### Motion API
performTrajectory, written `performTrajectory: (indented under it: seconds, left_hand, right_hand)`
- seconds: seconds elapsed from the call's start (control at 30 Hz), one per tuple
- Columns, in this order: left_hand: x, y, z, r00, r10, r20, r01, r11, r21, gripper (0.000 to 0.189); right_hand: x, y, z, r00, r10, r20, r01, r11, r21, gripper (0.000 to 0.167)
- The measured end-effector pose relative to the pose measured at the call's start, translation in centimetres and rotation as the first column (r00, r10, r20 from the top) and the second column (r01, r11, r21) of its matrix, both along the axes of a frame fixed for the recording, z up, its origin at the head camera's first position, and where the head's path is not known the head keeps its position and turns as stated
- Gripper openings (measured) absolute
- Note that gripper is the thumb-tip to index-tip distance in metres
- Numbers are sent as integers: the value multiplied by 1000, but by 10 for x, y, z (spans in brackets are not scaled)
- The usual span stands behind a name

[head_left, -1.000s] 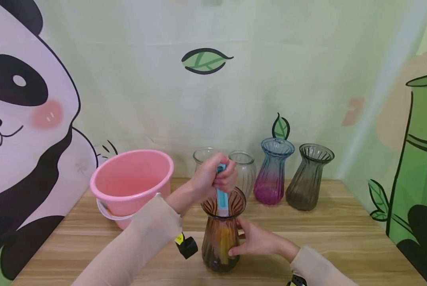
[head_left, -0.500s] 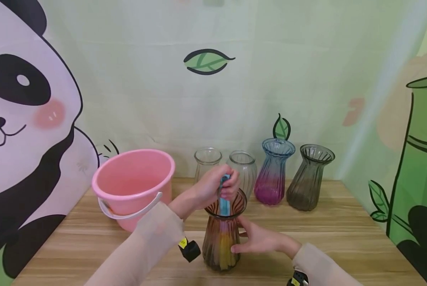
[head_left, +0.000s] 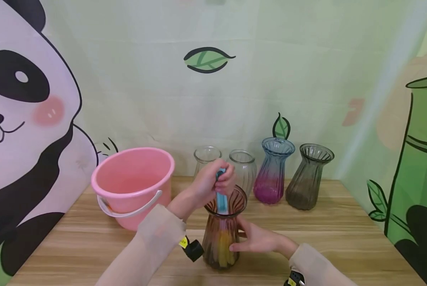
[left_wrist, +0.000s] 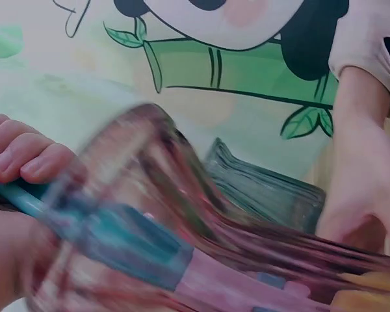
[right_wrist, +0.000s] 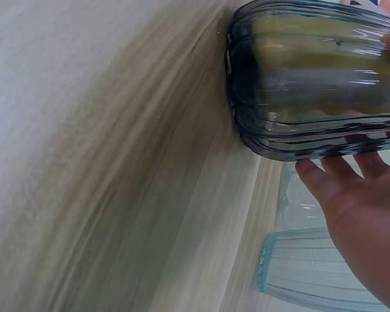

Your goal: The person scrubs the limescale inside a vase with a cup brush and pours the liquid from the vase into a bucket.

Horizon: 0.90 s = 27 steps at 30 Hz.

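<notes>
An amber-brown ribbed glass vase [head_left: 210, 234] with a flared rim stands upright near the middle of the table. My left hand [head_left: 215, 179] grips the blue handle of a sponge bottle brush [head_left: 222, 203] that reaches down through the vase's mouth. Through the glass shows its yellow sponge head [head_left: 225, 248], low inside. In the left wrist view the brush's teal handle [left_wrist: 136, 244] runs into a pink neck. My right hand [head_left: 258, 237] holds the vase by its lower right side, thumb in front and fingers behind. The right wrist view shows the vase's dark base [right_wrist: 244, 84] at the tabletop.
Left of the vase stands a pink bucket [head_left: 127, 206] with a white handle. Behind are two clear glass vases [head_left: 207, 155], a blue-to-magenta vase [head_left: 270, 178] and a grey vase [head_left: 304, 182]. A printed panda backdrop [head_left: 145, 79] hangs behind the wooden table [head_left: 306, 238].
My left hand has pushed the brush down inside the vase, then drawn it slightly up again. My right hand keeps its hold on the vase.
</notes>
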<state>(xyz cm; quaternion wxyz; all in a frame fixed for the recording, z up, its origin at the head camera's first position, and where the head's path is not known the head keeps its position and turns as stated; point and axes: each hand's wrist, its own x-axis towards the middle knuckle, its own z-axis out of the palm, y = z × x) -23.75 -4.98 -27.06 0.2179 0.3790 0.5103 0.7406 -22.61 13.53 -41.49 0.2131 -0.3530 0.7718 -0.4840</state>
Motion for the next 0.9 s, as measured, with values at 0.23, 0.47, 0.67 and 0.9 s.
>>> performTrajectory:
  seconds: [0.23, 0.47, 0.67, 0.9]
  left_hand:
    - [3, -3, 41, 999, 16, -48, -14, 999, 35, 39]
    - [10, -8, 75, 997, 65, -45, -61, 994, 92, 38]
    - [9, -6, 62, 999, 34, -32, -31, 995, 94, 38]
    - [6, 0, 23, 999, 35, -12, -35, 999, 12, 35]
  right_hand:
    - [1, -2, 1, 999, -39, 0, 39, 999, 18, 66]
    - [2, -3, 5, 997, -71, 35, 70, 996, 50, 71]
    - [3, -4, 7, 996, -91, 19, 90, 994, 58, 75]
    - [2, -4, 10, 998, -61, 5, 61, 996, 60, 75]
